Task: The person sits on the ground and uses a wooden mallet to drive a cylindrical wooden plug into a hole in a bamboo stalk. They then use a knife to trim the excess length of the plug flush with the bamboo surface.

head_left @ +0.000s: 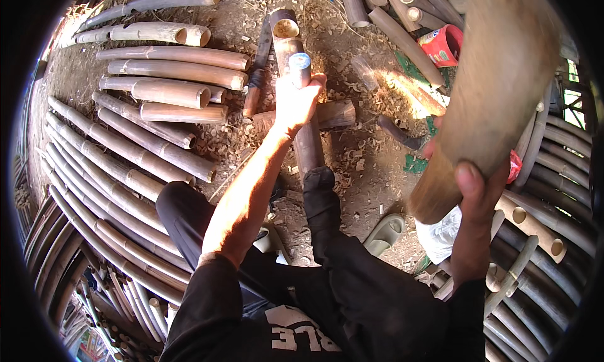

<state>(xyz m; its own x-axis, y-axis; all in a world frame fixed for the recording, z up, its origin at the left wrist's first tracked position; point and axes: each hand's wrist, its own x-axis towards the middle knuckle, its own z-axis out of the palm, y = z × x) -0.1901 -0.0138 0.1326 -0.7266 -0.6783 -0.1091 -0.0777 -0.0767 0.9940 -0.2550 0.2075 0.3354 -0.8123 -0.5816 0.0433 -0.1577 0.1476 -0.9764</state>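
Observation:
My left hand (301,104) is closed around a short, round, upright handle (300,69) with a blue-grey top. Its lower end is hidden by the hand and the pole. Beneath it lies a dark bamboo pole (309,145) with an oval opening cut near its far end. A short crosswise log (336,113) lies under this pole, whose near end meets the black cloth over my leg. At the right, my right hand (475,201) grips a thick wooden mallet (503,79), raised close to the camera and blurred at its wide end.
Left of the pole lies a long-bladed tool (258,69). Rows of bamboo poles (157,91) fill the left; more poles (547,261) are stacked at right. A red bucket (442,45), dark-handled tool (401,133), sandal (384,234) and white plastic bag (437,236) rest among shavings.

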